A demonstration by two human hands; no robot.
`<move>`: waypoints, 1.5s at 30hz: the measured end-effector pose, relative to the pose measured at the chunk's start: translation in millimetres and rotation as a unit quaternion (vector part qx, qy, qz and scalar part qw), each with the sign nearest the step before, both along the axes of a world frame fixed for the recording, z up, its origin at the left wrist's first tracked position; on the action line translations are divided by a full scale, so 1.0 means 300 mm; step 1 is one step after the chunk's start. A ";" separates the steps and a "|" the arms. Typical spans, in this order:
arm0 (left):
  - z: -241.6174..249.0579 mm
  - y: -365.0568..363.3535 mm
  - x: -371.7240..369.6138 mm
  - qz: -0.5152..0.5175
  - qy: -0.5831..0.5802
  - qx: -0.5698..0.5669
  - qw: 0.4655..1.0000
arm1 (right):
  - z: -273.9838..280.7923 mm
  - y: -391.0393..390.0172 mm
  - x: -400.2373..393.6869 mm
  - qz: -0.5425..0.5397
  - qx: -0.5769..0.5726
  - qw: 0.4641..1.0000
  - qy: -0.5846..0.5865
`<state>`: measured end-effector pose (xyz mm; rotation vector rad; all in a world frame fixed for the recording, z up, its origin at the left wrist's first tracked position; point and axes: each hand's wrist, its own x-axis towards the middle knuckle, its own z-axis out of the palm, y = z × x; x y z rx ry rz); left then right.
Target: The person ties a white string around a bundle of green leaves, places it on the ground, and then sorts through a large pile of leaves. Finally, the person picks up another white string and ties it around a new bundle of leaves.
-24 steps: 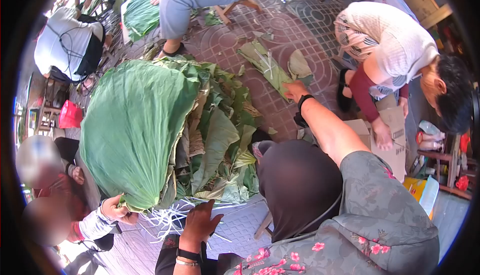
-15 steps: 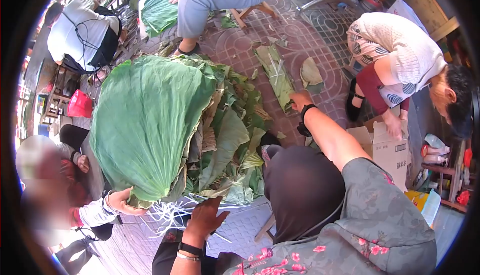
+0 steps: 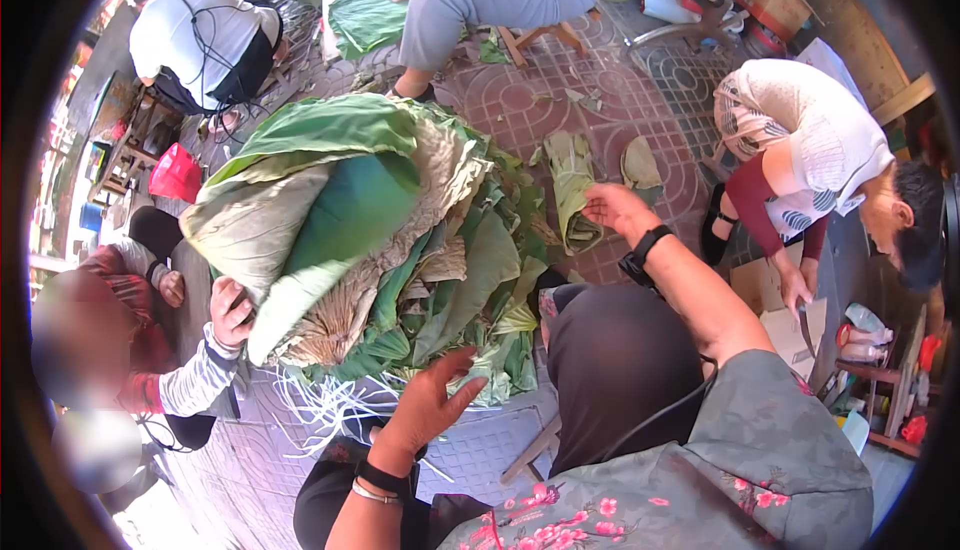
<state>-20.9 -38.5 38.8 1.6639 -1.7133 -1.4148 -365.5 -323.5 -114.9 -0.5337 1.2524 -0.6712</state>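
My left hand (image 3: 432,402) hangs at the lower edge of a big pile of green and dried leaves (image 3: 450,240), fingers apart and holding nothing. My right hand (image 3: 615,210) reaches out over the tiled floor, its fingers loosely stretched beside a folded leaf bundle (image 3: 568,185). Whether the fingertips touch the bundle is hard to tell. On top of the pile, a large leaf (image 3: 300,200) is partly folded over, its pale underside showing. Another person's hand (image 3: 230,312) is at that leaf's lower left edge. White strips (image 3: 325,405) lie below the pile.
A loose leaf piece (image 3: 640,163) lies right of the bundle. At right, a person in a cream top (image 3: 810,115) bends over a cardboard box (image 3: 790,335). Others sit at the far side near more leaves (image 3: 370,10). A red bucket (image 3: 176,172) stands left.
The top leaf, spread flat before, is now lifted and folded over by the other person's hand. My right hand's fingers have loosened at the bundle. The view has shifted slightly.
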 end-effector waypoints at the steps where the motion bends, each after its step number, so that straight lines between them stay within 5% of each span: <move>1: 0.014 -0.016 -0.008 0.031 0.066 0.024 0.997 | 0.058 -0.004 -0.005 0.004 0.007 1.000 -0.026; 7: 0.133 -0.060 -0.073 0.130 0.285 0.082 0.946 | 0.578 0.071 0.046 0.093 -0.040 0.989 -0.109; 13: 0.264 -0.089 -0.133 0.121 0.417 0.063 0.899 | 1.078 0.382 0.200 0.217 -0.264 0.936 -0.078; 17: 0.308 -0.099 -0.172 0.160 0.529 0.006 0.833 | 1.128 0.607 0.281 0.348 -0.346 0.869 -0.059; 20: 0.329 -0.099 -0.170 0.229 0.542 -0.050 0.807 | 1.103 0.679 0.326 0.439 -0.268 0.854 -0.078; 23: 0.307 -0.076 -0.126 0.250 0.513 -0.092 0.816 | 1.137 0.583 0.313 0.440 -0.258 0.859 -0.037; 25: 0.328 -0.063 -0.089 0.251 0.505 -0.104 0.819 | 1.110 0.524 0.353 0.296 -0.350 0.889 0.010; 28: 0.344 -0.047 -0.038 0.246 0.512 -0.125 0.814 | 1.098 0.492 0.469 0.290 -0.323 0.901 0.000; 32: 0.378 -0.025 0.005 0.253 0.451 -0.179 0.837 | 1.028 0.499 0.640 0.338 -0.224 0.893 -0.195; 35: 0.372 -0.012 0.046 0.332 0.270 -0.282 0.859 | 0.958 0.518 0.714 0.323 -0.230 0.886 -0.241; 36: 0.360 -0.003 0.084 0.376 0.079 -0.313 0.868 | 0.935 0.525 0.732 0.310 -0.241 0.886 -0.248; 37: 0.349 -0.018 0.103 0.412 0.002 -0.453 0.791 | 0.921 0.531 0.742 0.325 -0.261 0.883 -0.215; 39: 0.363 -0.008 0.156 0.400 -0.087 -0.492 0.768 | 0.911 0.540 0.755 0.353 -0.300 0.874 -0.147; 45: 0.391 0.014 0.114 0.345 -0.179 -0.473 0.791 | 0.874 0.575 0.809 0.351 -0.352 0.865 -0.071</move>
